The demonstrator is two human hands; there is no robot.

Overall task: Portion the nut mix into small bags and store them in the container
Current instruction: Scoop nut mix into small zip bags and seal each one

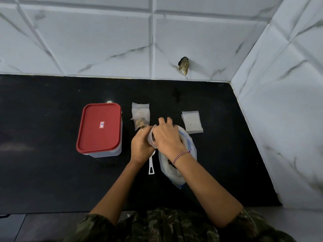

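The black counter (52, 180) carries a container (99, 128) with its red lid on, its long axis running from the person toward the tiled wall. To the right of the container lies the large bag of nut mix (172, 173), lengthwise the same way, its far end hidden under the right wrist. Between container and large bag, the left hand (140, 147) grips a small bag (150, 137) from the side. The right hand (166, 135) closes bent fingers over its far end. Filled bags (141, 116) lie just right of the container's far corner, long axis toward the wall. Empty bags (191, 121) sit stacked farther right, beyond the large bag. A white scoop (151, 165) lies below the left hand, with its handle pointing toward the person.
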